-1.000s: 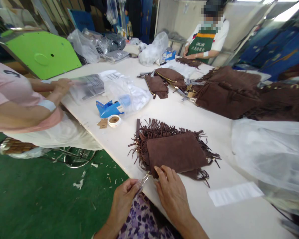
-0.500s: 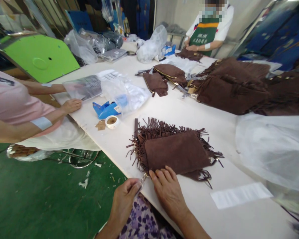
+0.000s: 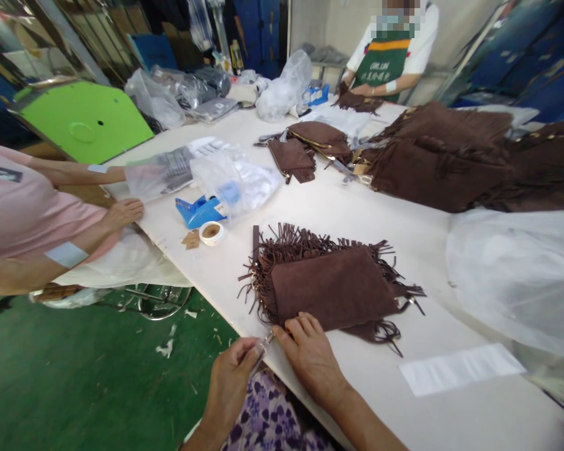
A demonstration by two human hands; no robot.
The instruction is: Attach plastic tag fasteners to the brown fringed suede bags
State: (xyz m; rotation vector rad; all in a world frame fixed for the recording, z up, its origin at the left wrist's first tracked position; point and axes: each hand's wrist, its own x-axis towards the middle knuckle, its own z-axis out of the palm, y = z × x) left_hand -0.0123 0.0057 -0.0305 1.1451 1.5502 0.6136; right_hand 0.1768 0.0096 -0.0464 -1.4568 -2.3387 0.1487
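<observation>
A dark brown fringed suede bag (image 3: 331, 285) lies flat on the white table in front of me. At its near left corner, by the table edge, is a small metal clasp (image 3: 269, 338) partly wrapped in clear plastic. My left hand (image 3: 230, 379) pinches the wrapped end between thumb and fingers, just off the table edge. My right hand (image 3: 313, 360) rests with its fingers laid on the bag's near edge, and its thumb reaches out to the clasp. Part of the clasp is hidden by my fingers.
A tape roll (image 3: 211, 233), brown tags (image 3: 190, 239) and a blue tape dispenser (image 3: 200, 211) lie beyond the bag. Brown bags (image 3: 437, 163) are piled at right, near plastic sheeting (image 3: 517, 275) and a paper strip (image 3: 460, 369). Co-workers stand at left and at the far side.
My right thumb has moved left onto the clasp, and the right hand has shifted slightly left. The co-worker's hands at left have drawn back a little.
</observation>
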